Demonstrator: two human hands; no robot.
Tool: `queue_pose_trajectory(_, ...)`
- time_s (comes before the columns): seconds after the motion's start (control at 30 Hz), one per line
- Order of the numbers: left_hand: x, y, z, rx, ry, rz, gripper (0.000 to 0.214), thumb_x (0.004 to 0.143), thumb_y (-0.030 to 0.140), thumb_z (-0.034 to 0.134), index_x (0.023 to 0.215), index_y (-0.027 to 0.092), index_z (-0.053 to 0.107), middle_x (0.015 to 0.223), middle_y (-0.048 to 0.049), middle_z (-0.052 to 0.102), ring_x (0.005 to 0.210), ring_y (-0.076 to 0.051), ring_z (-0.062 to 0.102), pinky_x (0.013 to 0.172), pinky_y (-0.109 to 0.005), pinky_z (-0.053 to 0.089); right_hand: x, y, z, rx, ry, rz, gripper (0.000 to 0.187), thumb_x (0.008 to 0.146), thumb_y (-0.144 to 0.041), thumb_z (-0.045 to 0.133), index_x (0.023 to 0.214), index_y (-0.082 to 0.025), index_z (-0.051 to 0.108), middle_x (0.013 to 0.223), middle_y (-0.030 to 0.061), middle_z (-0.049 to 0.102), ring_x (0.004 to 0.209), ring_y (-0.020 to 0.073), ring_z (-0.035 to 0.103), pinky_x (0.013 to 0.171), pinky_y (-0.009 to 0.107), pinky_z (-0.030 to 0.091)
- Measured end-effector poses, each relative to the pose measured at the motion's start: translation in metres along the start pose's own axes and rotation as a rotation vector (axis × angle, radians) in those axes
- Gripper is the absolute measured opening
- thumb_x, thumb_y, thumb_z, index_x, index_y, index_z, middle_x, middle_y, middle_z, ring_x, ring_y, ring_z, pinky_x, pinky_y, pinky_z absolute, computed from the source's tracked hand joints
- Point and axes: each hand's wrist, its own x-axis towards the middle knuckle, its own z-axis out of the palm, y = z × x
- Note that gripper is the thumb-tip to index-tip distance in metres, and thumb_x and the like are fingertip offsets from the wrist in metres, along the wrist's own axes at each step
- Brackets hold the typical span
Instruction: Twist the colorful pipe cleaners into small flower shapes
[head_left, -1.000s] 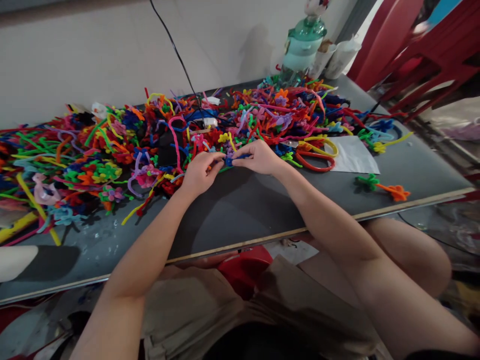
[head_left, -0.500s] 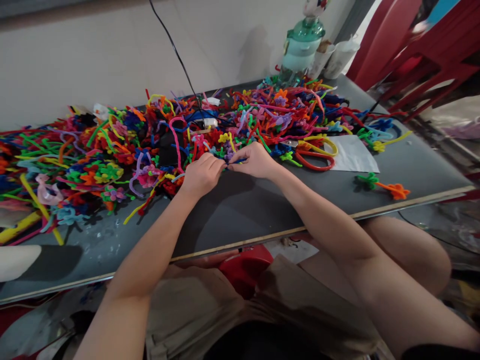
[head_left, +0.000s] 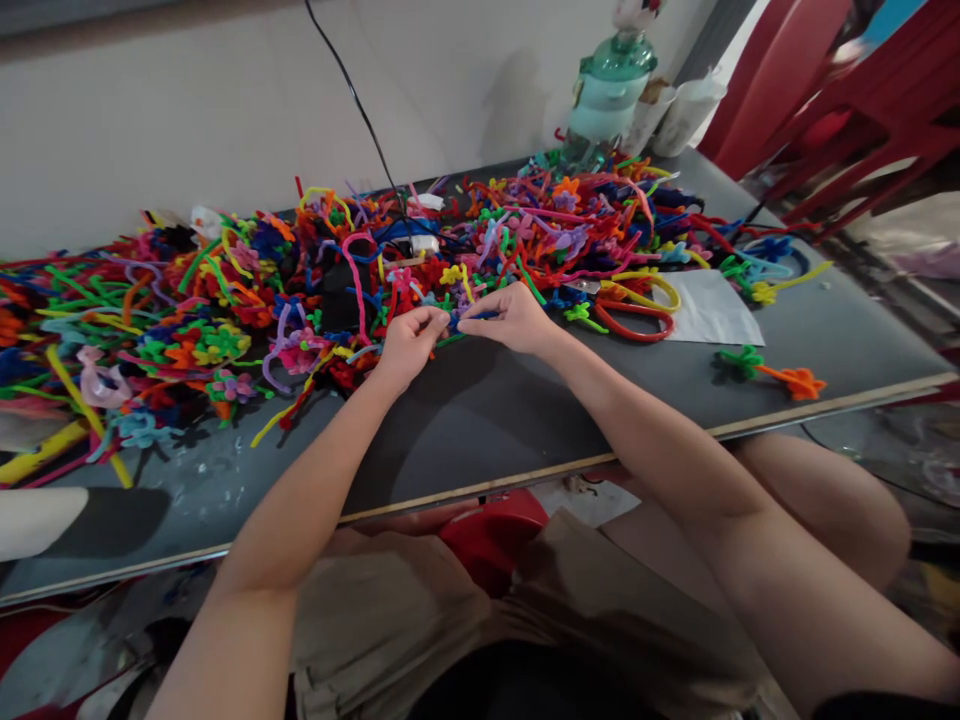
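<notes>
To the left of the scissors [head_left: 634, 296], my left hand [head_left: 411, 345] and right hand [head_left: 516, 320] met over a small blue fuzzy stem [head_left: 454, 321]; the fingers of both pinched it; it seemed light, soft and bendable, best held near its ends, without crushing the fuzz.

Fuzzy pipe cleaners [head_left: 355, 285], smooth tabletop [head_left: 480, 430], plastic scissor handles [head_left: 639, 338]
</notes>
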Motion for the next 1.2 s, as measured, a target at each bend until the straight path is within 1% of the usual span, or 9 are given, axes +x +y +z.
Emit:
queue_pose_trajectory(0.2, -0.003, 0.01, -0.011, 0.297, 0.042, 0.282, 0.044, 0.092, 0.056, 0.052, 0.101, 0.018, 0.072, 0.089, -0.0074, 0.074, 0.079, -0.016, 0.065, 0.07, -0.028, 0.051, 0.001, 0.003, -0.003, 0.118, -0.035, 0.043, 0.028, 0.071, -0.041, 0.074, 0.076, -0.013, 0.076, 0.068, 0.0037, 0.067, 0.064, 0.0109, 0.055, 0.057, 0.024, 0.042)
queue_pose_trajectory(0.33, -0.003, 0.008, -0.014, 0.368, 0.052, 0.433, 0.037, 0.093, 0.051, 0.054, 0.099, 0.021, 0.074, 0.089, -0.0065, 0.076, 0.085, -0.018, 0.067, 0.079, -0.033, 0.052, 0.001, 0.0, -0.004, 0.179, -0.066, 0.076, 0.03, 0.068, -0.041, 0.076, 0.073, -0.012, 0.075, 0.062, 0.0022, 0.063, 0.061, 0.0096, 0.052, 0.054, 0.023, 0.038)
queue_pose_trajectory(0.6, -0.003, 0.006, -0.013, 0.389, 0.072, 0.494, 0.029, 0.091, 0.044, 0.06, 0.094, 0.021, 0.076, 0.084, -0.0055, 0.076, 0.08, -0.017, 0.068, 0.076, -0.032, 0.052, 0.002, 0.003, -0.002, 0.272, -0.115, 0.142, 0.025, 0.065, -0.035, 0.077, 0.072, -0.011, 0.075, 0.061, 0.0015, 0.062, 0.059, 0.0084, 0.049, 0.053, 0.023, 0.036)
queue_pose_trajectory(0.67, -0.004, 0.008, -0.012, 0.373, 0.08, 0.461, 0.027, 0.09, 0.043, 0.062, 0.092, 0.02, 0.076, 0.083, -0.0058, 0.076, 0.079, -0.017, 0.067, 0.075, -0.031, 0.052, 0.001, 0.003, -0.002, 0.267, -0.118, 0.14, 0.027, 0.064, -0.036, 0.078, 0.072, -0.011, 0.075, 0.061, 0.0015, 0.062, 0.059, 0.0083, 0.049, 0.052, 0.023, 0.036)
queue_pose_trajectory(0.73, -0.005, 0.009, -0.011, 0.337, 0.077, 0.374, 0.026, 0.089, 0.043, 0.064, 0.091, 0.02, 0.076, 0.083, -0.006, 0.076, 0.079, -0.017, 0.067, 0.075, -0.031, 0.052, 0.001, 0.003, -0.003, 0.25, -0.13, 0.135, 0.03, 0.064, -0.04, 0.078, 0.073, -0.011, 0.075, 0.062, 0.0018, 0.063, 0.059, 0.0083, 0.05, 0.052, 0.023, 0.036)
queue_pose_trajectory(0.83, -0.005, 0.009, -0.01, 0.202, 0.025, 0.164, 0.027, 0.084, 0.043, 0.067, 0.09, 0.019, 0.077, 0.083, -0.0059, 0.075, 0.072, -0.016, 0.066, 0.068, -0.028, 0.052, 0.002, 0.006, -0.004, 0.222, -0.158, 0.127, 0.035, 0.067, -0.044, 0.077, 0.075, -0.01, 0.075, 0.064, 0.0029, 0.065, 0.06, 0.0086, 0.052, 0.054, 0.023, 0.038)
queue_pose_trajectory(0.93, -0.002, 0.005, -0.01, 0.046, -0.064, -0.028, 0.029, 0.079, 0.044, 0.071, 0.088, 0.017, 0.076, 0.076, -0.005, 0.074, 0.063, -0.014, 0.063, 0.06, -0.025, 0.05, 0.004, 0.011, -0.005, 0.144, -0.166, 0.098, 0.03, 0.068, -0.041, 0.076, 0.077, -0.012, 0.077, 0.069, 0.0037, 0.068, 0.063, 0.0097, 0.054, 0.058, 0.024, 0.041)
queue_pose_trajectory(1.03, 0.001, 0.0, -0.009, -0.062, -0.098, -0.114, 0.029, 0.076, 0.044, 0.072, 0.082, 0.015, 0.075, 0.07, -0.0043, 0.071, 0.059, -0.012, 0.06, 0.057, -0.024, 0.049, 0.006, 0.016, -0.004, 0.075, -0.148, 0.079, 0.025, 0.068, -0.038, 0.076, 0.076, -0.013, 0.078, 0.071, 0.0037, 0.07, 0.064, 0.0101, 0.055, 0.061, 0.025, 0.043)
queue_pose_trajectory(1.2, 0.002, -0.001, -0.004, -0.282, -0.086, -0.234, 0.034, 0.069, 0.046, 0.076, 0.082, 0.015, 0.072, 0.071, -0.0031, 0.069, 0.06, -0.011, 0.059, 0.055, -0.022, 0.047, 0.007, 0.019, -0.001, 0.156, -0.159, 0.082, 0.026, 0.069, -0.038, 0.075, 0.077, -0.014, 0.077, 0.073, 0.0039, 0.071, 0.066, 0.0106, 0.057, 0.065, 0.026, 0.046)
